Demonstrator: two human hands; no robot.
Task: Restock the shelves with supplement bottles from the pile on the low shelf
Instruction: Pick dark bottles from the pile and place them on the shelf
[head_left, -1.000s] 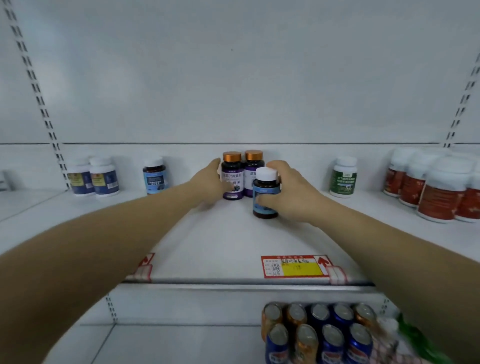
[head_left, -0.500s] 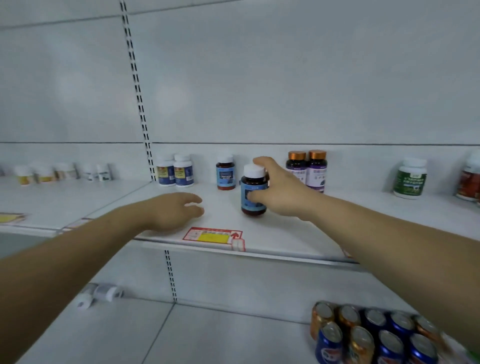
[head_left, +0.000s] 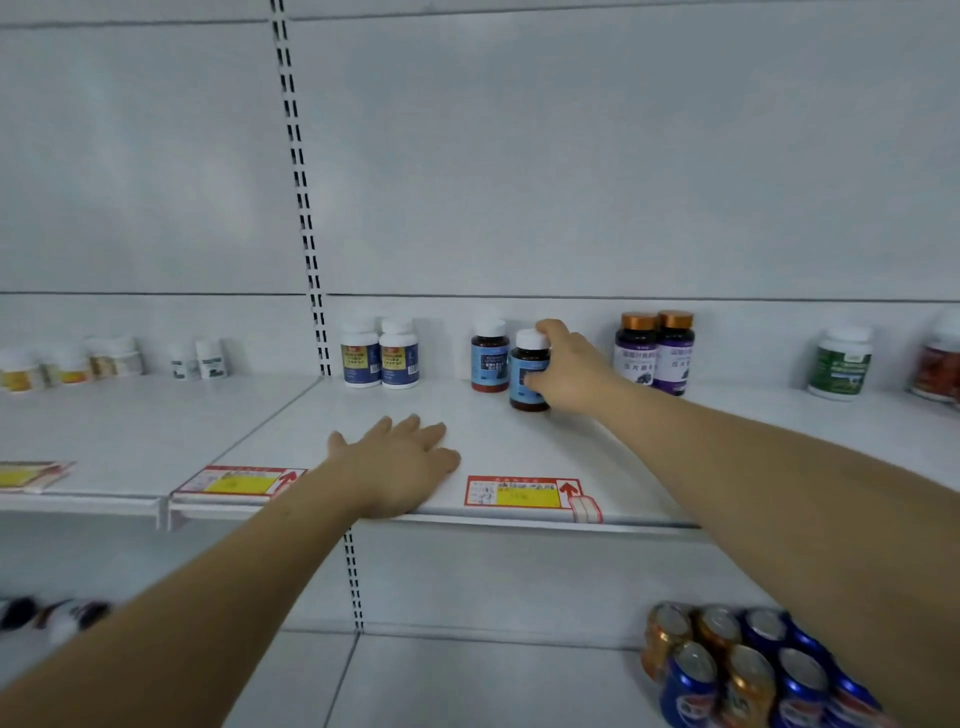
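While the right hand (head_left: 569, 371) curls its fingers round a blue-labelled bottle (head_left: 529, 375) standing upright on the shelf (head_left: 649, 467) just beside a matching bottle (head_left: 489, 358), the left hand (head_left: 402, 462) rests flat, fingers straight, near the shelf's front edge.

Support: white shelf (head_left: 519, 452), price tag (head_left: 522, 491) on its front edge.
Landmark: brown bottle, blue label (head_left: 529, 371), upright on shelf.
Just left, behind: matching bottle (head_left: 489, 356).
Further left: two white bottles (head_left: 380, 353), touching.
Right: two purple bottles, gold caps (head_left: 655, 353).
Far right: green-labelled white bottle (head_left: 840, 362).
Lower shelf (head_left: 467, 680): cans (head_left: 748, 670), below right.
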